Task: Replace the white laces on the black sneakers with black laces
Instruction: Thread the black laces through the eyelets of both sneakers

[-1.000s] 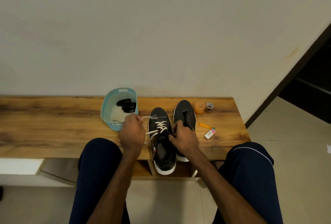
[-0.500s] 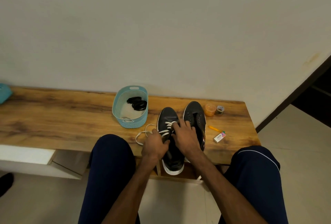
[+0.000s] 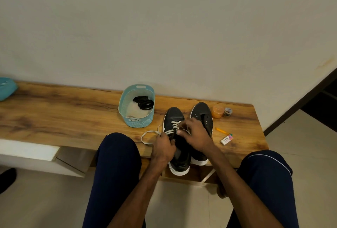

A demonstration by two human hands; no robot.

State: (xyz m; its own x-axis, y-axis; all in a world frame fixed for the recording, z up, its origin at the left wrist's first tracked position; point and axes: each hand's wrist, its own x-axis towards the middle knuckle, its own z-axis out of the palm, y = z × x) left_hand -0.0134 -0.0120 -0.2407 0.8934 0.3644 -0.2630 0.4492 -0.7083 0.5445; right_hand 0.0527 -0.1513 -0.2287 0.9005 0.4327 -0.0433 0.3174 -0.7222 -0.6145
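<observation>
One white lace (image 3: 173, 123) between fingers (image 3: 188, 124)

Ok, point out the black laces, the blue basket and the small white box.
black laces (image 3: 144, 102), head view, the coil's middle
blue basket (image 3: 140, 122), head view, near wall
small white box (image 3: 226, 139), head view, printed top

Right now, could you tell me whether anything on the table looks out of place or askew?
The left sneaker and right sneaker overhang the table edge at the heels. The white lace trails in a loose loop from the left hand; the right hand pinches it at the eyelets. Nothing is spilled.
</observation>
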